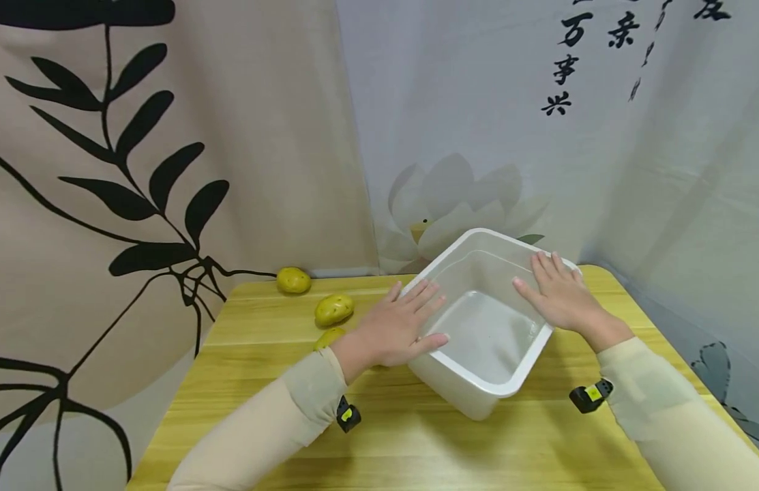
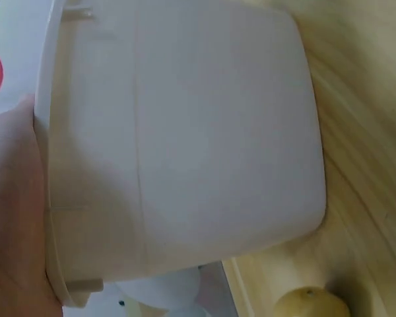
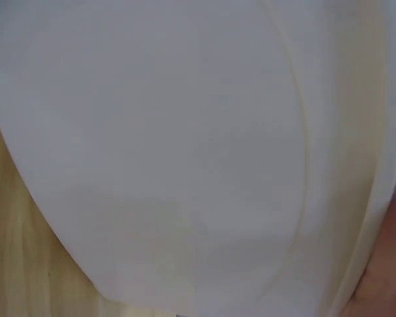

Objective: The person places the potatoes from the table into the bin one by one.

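A deep white plastic tub (image 1: 489,341), rectangular with rounded corners, stands on the wooden table with its mouth turned up and toward me; nothing lies inside. My left hand (image 1: 397,326) rests on its left rim, fingers spread straight over the mouth. Opposite, my right hand (image 1: 558,292) lies across the right rim with its fingers extended. In the left wrist view, the left hand (image 2: 13,218) touches the rim beside the tub's outer wall (image 2: 204,139). The right wrist view is mostly filled by the tub's wall (image 3: 185,158), with part of the right hand (image 3: 386,257) at the rim.
Left of the tub, a yellow potato (image 1: 293,280) lies near the table's back edge. A second potato (image 1: 334,309) is closer, and a third (image 1: 330,337) is partly hidden by my left arm. Behind the wooden table (image 1: 385,436) hangs a printed curtain (image 1: 281,136).
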The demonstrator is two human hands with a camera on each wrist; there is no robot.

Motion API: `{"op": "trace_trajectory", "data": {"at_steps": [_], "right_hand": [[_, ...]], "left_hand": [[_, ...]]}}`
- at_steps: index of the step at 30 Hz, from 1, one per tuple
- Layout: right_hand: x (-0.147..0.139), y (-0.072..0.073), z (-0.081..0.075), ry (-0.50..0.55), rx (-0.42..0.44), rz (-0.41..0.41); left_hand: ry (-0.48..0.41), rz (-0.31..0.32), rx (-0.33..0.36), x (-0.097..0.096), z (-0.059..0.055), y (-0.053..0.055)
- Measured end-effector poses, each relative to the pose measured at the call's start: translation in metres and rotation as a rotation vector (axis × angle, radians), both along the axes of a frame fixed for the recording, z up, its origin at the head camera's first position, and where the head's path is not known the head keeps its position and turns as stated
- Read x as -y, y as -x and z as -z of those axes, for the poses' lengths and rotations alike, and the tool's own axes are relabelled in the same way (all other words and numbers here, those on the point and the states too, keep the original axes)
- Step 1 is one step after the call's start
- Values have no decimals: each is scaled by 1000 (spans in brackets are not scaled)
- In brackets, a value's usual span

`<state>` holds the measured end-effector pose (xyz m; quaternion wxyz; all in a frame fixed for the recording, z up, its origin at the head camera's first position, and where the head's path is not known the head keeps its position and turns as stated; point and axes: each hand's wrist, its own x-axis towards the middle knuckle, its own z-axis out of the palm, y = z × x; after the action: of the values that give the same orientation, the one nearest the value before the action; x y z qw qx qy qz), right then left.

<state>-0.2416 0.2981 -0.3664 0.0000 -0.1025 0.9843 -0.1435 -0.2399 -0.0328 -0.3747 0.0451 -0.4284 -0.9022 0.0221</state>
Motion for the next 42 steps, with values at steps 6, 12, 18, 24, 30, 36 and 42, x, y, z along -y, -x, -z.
{"op": "trace_trajectory", "data": {"at_steps": [6, 12, 18, 24, 30, 36, 42], "right_hand": [[-3, 12, 0, 21, 43, 10], [0, 23, 0, 16, 62, 23], [6, 32, -1, 0, 66, 49], [11, 41, 0, -2, 67, 68], [11, 53, 2, 23, 46, 62], [16, 60, -2, 9, 35, 15], [23, 64, -2, -18, 34, -35]], "left_hand": [[17, 46, -7, -7, 0, -16], [14, 89, -36, -10, 1, -28], [19, 123, -44, -13, 3, -38], [35, 140, -67, -17, 5, -49], [30, 161, -55, -23, 5, -59], [28, 171, -52, -23, 3, -67], [44, 171, -33, -24, 2, -79]]}}
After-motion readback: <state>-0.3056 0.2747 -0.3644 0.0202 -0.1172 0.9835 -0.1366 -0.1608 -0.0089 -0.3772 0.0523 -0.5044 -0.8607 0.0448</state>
